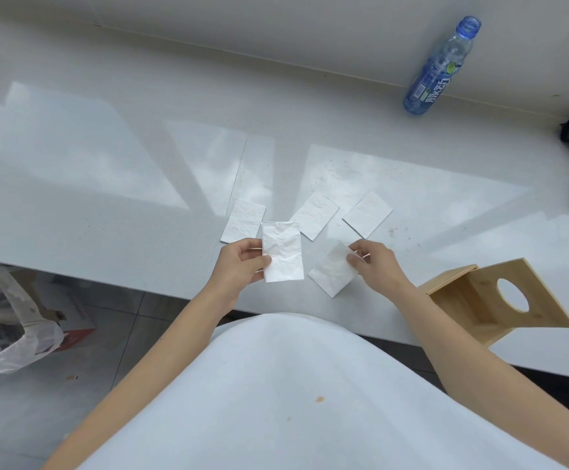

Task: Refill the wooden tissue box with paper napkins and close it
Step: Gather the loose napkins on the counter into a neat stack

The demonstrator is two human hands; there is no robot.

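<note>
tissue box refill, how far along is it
Early. Done: the wooden box lies open on its side, apparently empty. In hand: the left hand holds one napkin, the right hand pinches another. Left: three napkins on the counter, loading, closing.
</note>
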